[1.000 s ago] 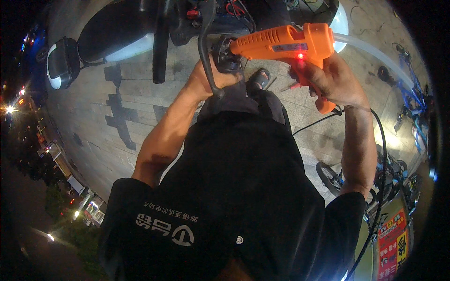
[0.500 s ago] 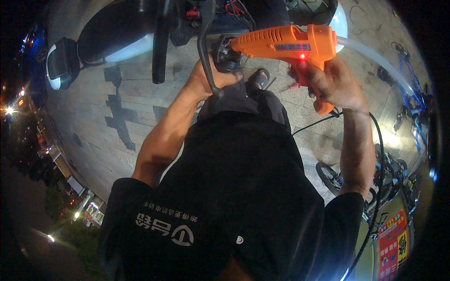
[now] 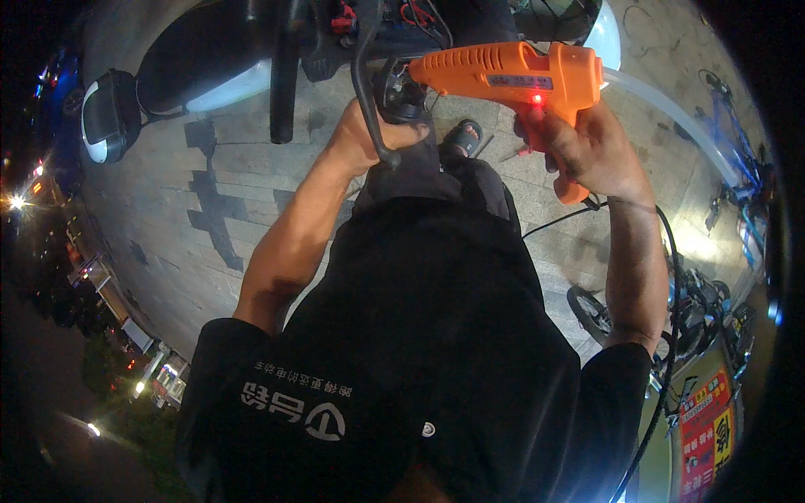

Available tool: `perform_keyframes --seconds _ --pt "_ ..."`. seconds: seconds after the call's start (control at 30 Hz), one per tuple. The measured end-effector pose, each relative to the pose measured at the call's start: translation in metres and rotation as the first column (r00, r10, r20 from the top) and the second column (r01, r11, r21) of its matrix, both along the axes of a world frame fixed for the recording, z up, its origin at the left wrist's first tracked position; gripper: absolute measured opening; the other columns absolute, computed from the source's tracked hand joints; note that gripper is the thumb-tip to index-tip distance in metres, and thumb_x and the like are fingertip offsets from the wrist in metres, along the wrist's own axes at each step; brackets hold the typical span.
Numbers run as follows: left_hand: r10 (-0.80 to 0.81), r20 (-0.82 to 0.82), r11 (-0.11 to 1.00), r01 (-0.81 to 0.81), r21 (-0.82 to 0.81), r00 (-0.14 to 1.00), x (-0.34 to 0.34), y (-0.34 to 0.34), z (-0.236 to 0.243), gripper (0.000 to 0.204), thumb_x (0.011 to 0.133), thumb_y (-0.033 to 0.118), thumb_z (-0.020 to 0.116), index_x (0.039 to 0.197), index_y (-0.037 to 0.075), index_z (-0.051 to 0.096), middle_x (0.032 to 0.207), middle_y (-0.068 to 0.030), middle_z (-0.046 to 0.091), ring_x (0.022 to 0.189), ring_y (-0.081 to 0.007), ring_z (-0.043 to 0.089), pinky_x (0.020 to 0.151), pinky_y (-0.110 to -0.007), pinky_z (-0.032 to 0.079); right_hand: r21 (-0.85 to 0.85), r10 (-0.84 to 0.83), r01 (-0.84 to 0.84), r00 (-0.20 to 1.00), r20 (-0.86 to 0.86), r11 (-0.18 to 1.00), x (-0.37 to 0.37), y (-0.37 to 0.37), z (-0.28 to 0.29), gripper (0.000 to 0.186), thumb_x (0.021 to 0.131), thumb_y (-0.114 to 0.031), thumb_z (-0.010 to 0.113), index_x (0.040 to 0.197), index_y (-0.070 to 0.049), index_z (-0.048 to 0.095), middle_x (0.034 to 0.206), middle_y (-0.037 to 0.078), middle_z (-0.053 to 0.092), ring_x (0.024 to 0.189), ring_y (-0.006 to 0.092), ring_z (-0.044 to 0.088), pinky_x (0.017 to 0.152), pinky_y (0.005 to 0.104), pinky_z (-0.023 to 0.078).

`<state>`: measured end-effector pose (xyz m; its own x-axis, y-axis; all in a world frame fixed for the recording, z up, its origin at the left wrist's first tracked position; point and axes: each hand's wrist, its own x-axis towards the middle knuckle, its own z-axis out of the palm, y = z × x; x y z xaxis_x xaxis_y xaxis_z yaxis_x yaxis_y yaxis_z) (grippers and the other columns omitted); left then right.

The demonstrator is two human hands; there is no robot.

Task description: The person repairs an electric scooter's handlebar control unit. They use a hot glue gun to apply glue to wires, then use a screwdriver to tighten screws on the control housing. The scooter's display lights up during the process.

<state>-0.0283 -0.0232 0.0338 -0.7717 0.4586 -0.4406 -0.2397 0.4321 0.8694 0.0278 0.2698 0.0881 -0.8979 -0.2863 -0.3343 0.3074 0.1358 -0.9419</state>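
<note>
An orange hot glue gun [image 3: 503, 71] is gripped in my right hand [image 3: 591, 151], fingers wrapped round its handle by the trigger. A red light glows on its side. A long translucent glue stick [image 3: 662, 96] sticks out of its back, and its nozzle end meets a black rounded housing [image 3: 401, 96] with an open, hollow side. My left hand [image 3: 369, 138] holds this housing from below, thumb along its lower edge, other fingers mostly hidden. Across that hand runs a black curved lever [image 3: 362, 84] with a ball end. What lies inside the housing is too dark to make out.
A scooter with a dark seat [image 3: 205, 54] and a black handlebar grip [image 3: 283, 92] stands ahead on paving. A rear box [image 3: 111, 116] lies at far left. The gun's black cable [image 3: 671, 310] hangs by my right arm. Bicycles [image 3: 696, 310] and a red-yellow sign [image 3: 707, 427] are at right.
The housing and my left hand have shifted slightly left, with the housing tilted to show more of its hollow side. The glue gun has moved slightly left and up.
</note>
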Motion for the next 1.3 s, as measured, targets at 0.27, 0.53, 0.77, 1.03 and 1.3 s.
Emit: perform_keyframes --seconds 0.27,0.53,0.77,1.03,1.3 --pt "0.012 0.045 1.0 -0.013 0.023 0.999 0.001 0.0005 0.0024 0.033 0.07 0.011 0.075 0.099 0.001 0.064 0.084 -0.0012 0.061 0.078 -0.0132 0.057 0.075 -0.03 0.047 0.058 0.048 -0.043 0.995 -0.085 0.997 -0.0013 -0.0026 -0.0014 0.037 0.097 -0.031 0.051 0.117 -0.001 0.053 0.091 0.009 0.068 0.059 0.0102 0.06 0.052 0.0238 0.051" --pt "0.021 0.039 1.0 -0.022 0.016 0.999 0.0018 -0.0014 0.0009 0.03 0.07 0.012 0.075 0.097 0.002 0.065 0.081 -0.0004 0.061 0.077 -0.0129 0.057 0.074 -0.029 0.046 0.025 0.015 -0.014 1.0 -0.022 1.0 -0.0022 -0.003 -0.0038 0.038 0.095 -0.038 0.058 0.114 -0.006 0.056 0.079 0.0 0.064 0.059 0.007 0.059 0.051 0.0223 0.05" --pt "0.018 0.044 1.0 -0.019 0.019 0.999 0.0003 -0.0035 -0.002 0.031 0.07 0.011 0.075 0.098 0.002 0.065 0.081 -0.0002 0.061 0.076 -0.0121 0.057 0.072 -0.028 0.045 0.0 0.016 -0.016 0.999 -0.034 1.0 -0.0042 -0.0034 -0.0033 0.04 0.094 -0.041 0.06 0.112 -0.006 0.057 0.079 0.0 0.064 0.059 0.0065 0.058 0.05 0.022 0.049" --pt "0.047 0.074 0.999 -0.048 0.011 0.996 0.0009 -0.0025 0.003 0.035 0.069 0.013 0.076 0.1 0.002 0.065 0.083 -0.0023 0.062 0.078 -0.0143 0.058 0.076 -0.03 0.047 -0.012 0.056 -0.056 0.998 -0.029 0.998 -0.007 -0.0043 -0.0023 0.04 0.094 -0.04 0.059 0.113 -0.005 0.057 0.078 0.0 0.063 0.06 0.0065 0.057 0.051 0.0222 0.049" --pt "0.011 0.035 1.0 -0.011 0.012 0.999 -0.0008 -0.002 -0.0025 0.036 0.07 0.012 0.075 0.103 0.002 0.064 0.085 -0.0017 0.061 0.08 -0.0132 0.057 0.077 -0.029 0.047 0.024 -0.014 0.013 1.0 0.013 1.0 -0.0031 -0.0059 0.004 0.04 0.094 -0.039 0.06 0.115 -0.006 0.057 0.078 0.0 0.062 0.061 0.0068 0.058 0.052 0.0224 0.05"
